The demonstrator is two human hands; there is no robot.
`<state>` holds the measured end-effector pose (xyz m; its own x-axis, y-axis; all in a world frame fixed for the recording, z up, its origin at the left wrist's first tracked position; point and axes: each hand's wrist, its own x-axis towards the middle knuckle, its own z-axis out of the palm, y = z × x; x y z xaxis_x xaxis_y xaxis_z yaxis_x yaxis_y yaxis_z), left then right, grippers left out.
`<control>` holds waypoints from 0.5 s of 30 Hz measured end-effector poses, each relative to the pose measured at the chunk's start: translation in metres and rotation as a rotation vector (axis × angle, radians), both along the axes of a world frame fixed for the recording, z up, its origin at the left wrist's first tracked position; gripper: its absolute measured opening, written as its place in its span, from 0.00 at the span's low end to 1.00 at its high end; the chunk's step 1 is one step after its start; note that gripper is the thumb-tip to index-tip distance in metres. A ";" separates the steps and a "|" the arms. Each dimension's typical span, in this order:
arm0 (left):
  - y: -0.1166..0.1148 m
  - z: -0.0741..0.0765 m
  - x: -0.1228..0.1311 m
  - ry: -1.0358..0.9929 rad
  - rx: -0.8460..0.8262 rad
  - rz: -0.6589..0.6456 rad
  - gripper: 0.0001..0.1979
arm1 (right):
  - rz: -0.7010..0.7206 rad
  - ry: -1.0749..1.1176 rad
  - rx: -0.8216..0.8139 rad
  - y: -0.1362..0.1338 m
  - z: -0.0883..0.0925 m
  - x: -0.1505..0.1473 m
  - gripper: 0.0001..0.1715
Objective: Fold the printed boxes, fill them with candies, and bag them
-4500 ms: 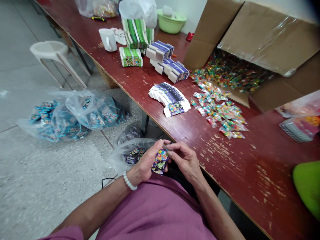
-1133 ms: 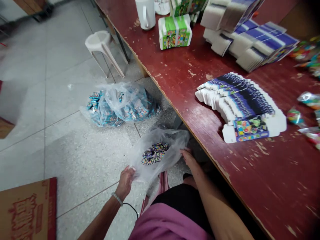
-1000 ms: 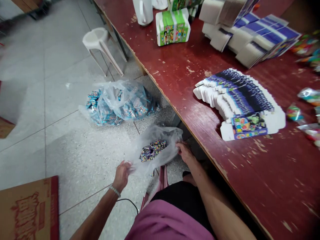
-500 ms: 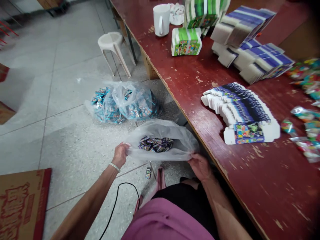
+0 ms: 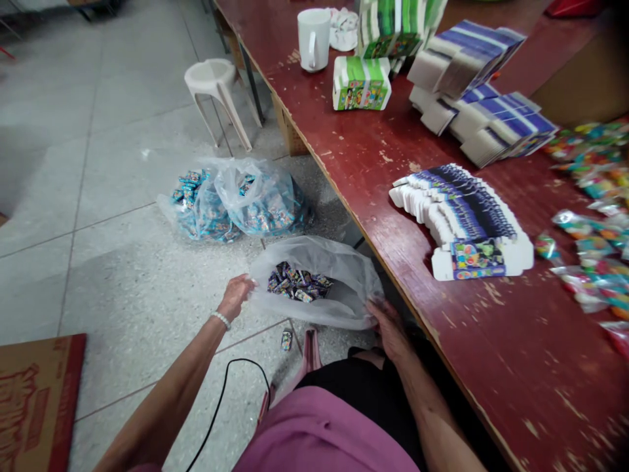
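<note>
A clear plastic bag (image 5: 351, 265) hangs in front of me with its mouth spread wide. Small dark-purple wrapped packets (image 5: 299, 283) lie inside it, heaped toward the left. My left hand (image 5: 236, 296) pinches the left edge of the rim and wears a beaded bracelet. On the opposite side, my right hand (image 5: 388, 324) grips the rim close to the table edge. One loose packet (image 5: 286, 339) lies on the floor below the bag. Beyond it, two plastic bags (image 5: 260, 206) of blue packets rest on the floor.
The red table (image 5: 373, 190) runs along my right, its edge close to my right arm. On it are fanned flat cartons (image 5: 457, 203), purple carton bundles (image 5: 491, 118), green bundles (image 5: 362, 84), a white mug (image 5: 313, 40) and colourful candy packs (image 5: 590, 242). A stool (image 5: 216, 82) and cardboard box (image 5: 39, 400) stand leftward.
The bag's mouth has opened wider and its near rim has dropped a little, so more of the packets show. Both hands keep their hold. The whole view has shifted slightly.
</note>
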<state>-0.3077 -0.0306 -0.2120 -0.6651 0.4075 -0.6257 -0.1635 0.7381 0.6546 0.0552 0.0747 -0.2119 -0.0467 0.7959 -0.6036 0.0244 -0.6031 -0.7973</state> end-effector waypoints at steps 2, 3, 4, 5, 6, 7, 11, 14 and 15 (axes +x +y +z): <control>-0.005 -0.001 -0.006 0.053 -0.064 -0.077 0.18 | -0.015 0.032 -0.019 -0.004 -0.006 -0.003 0.27; -0.006 -0.001 -0.009 0.094 -0.090 -0.114 0.18 | -0.024 0.041 -0.019 -0.005 -0.009 -0.004 0.27; -0.004 -0.001 -0.012 0.147 -0.110 -0.152 0.20 | -0.026 0.044 -0.020 -0.006 -0.011 -0.004 0.27; 0.000 -0.001 -0.015 0.207 -0.123 -0.194 0.23 | -0.022 0.042 -0.023 -0.006 -0.013 -0.004 0.27; 0.007 -0.001 -0.017 0.270 -0.131 -0.241 0.27 | -0.018 0.038 -0.024 -0.006 -0.014 -0.004 0.27; 0.016 -0.002 -0.019 0.332 -0.135 -0.294 0.33 | -0.015 0.035 -0.025 -0.005 -0.015 -0.003 0.27; 0.063 -0.019 -0.010 0.488 -0.182 -0.523 0.41 | -0.005 0.030 -0.029 -0.004 -0.015 0.000 0.27; 0.088 -0.041 0.006 0.527 -0.268 -0.636 0.27 | -0.009 0.032 -0.030 -0.006 -0.014 0.001 0.27; 0.093 -0.047 0.010 0.536 -0.295 -0.663 0.23 | -0.013 0.032 -0.030 -0.007 -0.014 0.002 0.27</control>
